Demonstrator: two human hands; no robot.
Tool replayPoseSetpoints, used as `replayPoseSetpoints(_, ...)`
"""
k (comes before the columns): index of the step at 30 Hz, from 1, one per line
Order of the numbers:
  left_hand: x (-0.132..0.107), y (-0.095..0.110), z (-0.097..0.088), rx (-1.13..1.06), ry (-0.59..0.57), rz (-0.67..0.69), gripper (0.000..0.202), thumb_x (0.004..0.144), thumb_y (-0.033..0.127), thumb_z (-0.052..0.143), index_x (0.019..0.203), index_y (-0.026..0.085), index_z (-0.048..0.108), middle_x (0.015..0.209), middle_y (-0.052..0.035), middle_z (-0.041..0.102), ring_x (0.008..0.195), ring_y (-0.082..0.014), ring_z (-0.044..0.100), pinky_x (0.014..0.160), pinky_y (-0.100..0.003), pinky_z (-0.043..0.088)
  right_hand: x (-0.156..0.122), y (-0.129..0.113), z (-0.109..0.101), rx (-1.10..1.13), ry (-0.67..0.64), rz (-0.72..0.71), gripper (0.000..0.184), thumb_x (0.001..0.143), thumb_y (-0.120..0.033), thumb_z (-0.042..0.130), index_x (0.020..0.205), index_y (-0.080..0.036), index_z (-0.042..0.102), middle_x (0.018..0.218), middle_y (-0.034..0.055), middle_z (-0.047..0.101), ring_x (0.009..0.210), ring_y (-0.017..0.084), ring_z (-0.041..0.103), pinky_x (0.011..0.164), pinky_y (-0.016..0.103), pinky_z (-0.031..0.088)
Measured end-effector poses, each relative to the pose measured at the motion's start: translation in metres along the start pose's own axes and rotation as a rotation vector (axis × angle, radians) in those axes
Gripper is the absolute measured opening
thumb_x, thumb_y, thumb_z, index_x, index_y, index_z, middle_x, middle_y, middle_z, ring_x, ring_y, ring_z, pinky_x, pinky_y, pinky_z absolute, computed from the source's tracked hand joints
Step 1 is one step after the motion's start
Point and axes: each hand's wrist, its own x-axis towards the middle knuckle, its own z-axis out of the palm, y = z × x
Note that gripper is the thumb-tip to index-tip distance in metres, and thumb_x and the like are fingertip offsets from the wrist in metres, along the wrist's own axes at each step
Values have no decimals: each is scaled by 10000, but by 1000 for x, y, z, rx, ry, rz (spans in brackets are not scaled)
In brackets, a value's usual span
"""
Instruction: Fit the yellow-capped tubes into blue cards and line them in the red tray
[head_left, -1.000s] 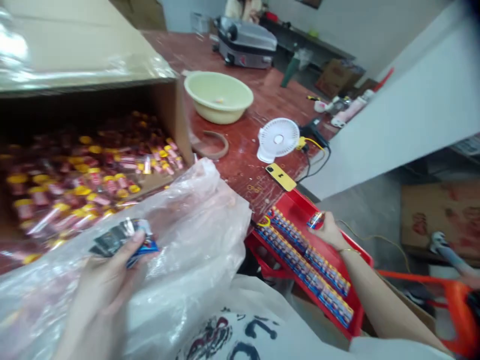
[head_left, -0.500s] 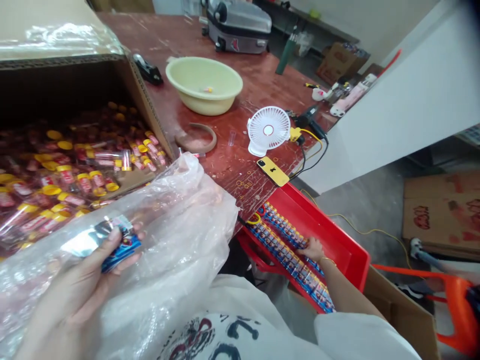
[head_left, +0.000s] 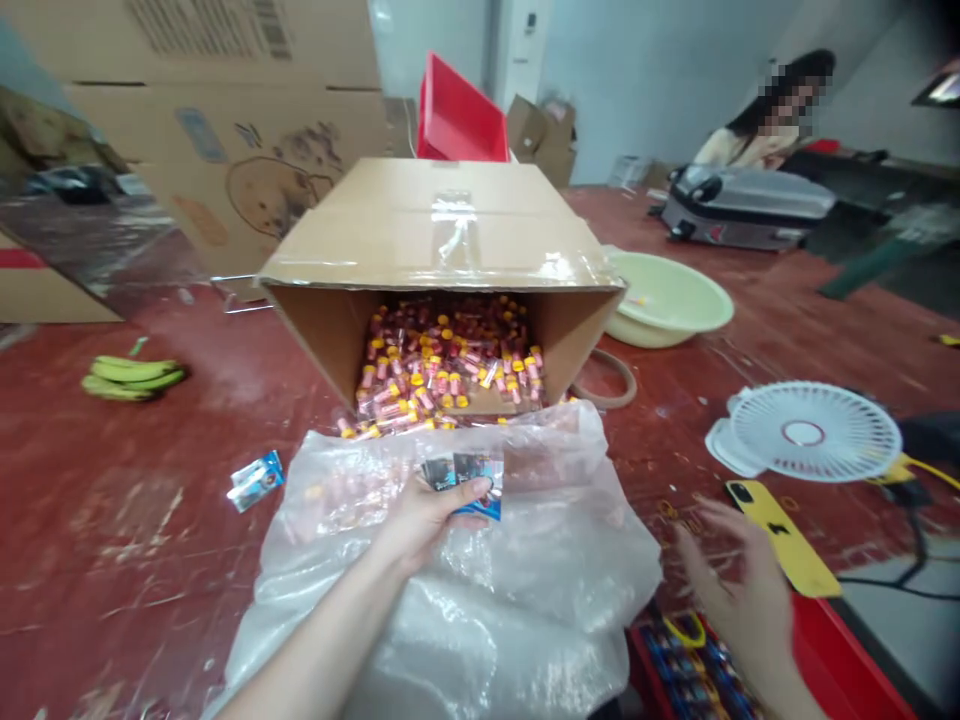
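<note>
My left hand (head_left: 442,510) is closed on a few small blue-and-black packets (head_left: 480,480), fanned slightly, above a crumpled clear plastic sheet (head_left: 465,600). Behind them a cardboard box (head_left: 442,235) lies on its side, its opening towards me, full of small clear tubes (head_left: 427,390) with yellow caps and pink contents. My right hand (head_left: 750,600), somewhat blurred, hovers with thumb and fingers apart near loose rubber bands (head_left: 686,518). Nothing shows between its fingers. Below it, a red tray (head_left: 844,660) holds rows of blue packs (head_left: 690,670).
On the right stand a white fan (head_left: 814,430), a yellow phone (head_left: 784,540) and a pale green basin (head_left: 667,300). Loose packets (head_left: 256,482) and bananas (head_left: 131,377) lie left. A person (head_left: 765,120) sits behind a grey suitcase (head_left: 750,205).
My view has swung left towards the box. The right hand has left the rows of packs in the tray and risen to the table edge. My left hand still holds packets.
</note>
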Motion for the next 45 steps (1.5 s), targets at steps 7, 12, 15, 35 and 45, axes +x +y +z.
replayPoseSetpoints(7, -9, 3, -18, -100, 80, 10, 447, 636, 367, 839, 968, 110, 687, 935, -160, 740, 813, -267, 704, 517, -265, 565, 140, -160, 234, 305, -641, 71, 168, 782, -191, 615, 939, -188, 556, 875, 33, 635, 792, 153, 617, 745, 283, 511)
replayPoseSetpoints(12, -11, 3, -25, -118, 56, 17, 511, 666, 394, 809, 1056, 94, 669, 991, -186, 729, 836, -279, 708, 514, -258, 552, 156, -173, 304, 226, -731, 155, 202, 802, -216, 657, 967, -140, 568, 807, -7, 591, 657, 105, 558, 652, 268, 486)
replayPoseSetpoints(15, -7, 0, -27, -81, 36, 2, 508, 652, 411, 814, 1031, 101, 678, 979, -180, 733, 833, -280, 708, 519, -263, 553, 152, -160, 297, 236, -785, 197, 338, 668, -204, 756, 954, -154, 582, 723, -32, 587, 590, 99, 536, 610, 249, 473)
replayPoseSetpoints(35, -3, -3, -20, 143, 52, 211, 226, 605, 318, 840, 665, 145, 707, 572, -21, 631, 522, -148, 579, 495, -242, 492, 154, -198, 88, 729, -801, -153, 314, 867, -348, 631, 1156, -239, 572, 1073, 68, 649, 950, 195, 637, 790, 337, 538)
replayPoseSetpoints(45, -6, -1, -17, 145, 33, 175, 272, 583, 342, 858, 648, 140, 689, 581, -35, 649, 532, -161, 604, 506, -247, 500, 150, -208, 89, 709, -955, -173, 186, 829, -336, 667, 911, -207, 560, 905, 44, 625, 751, 149, 586, 624, 288, 495)
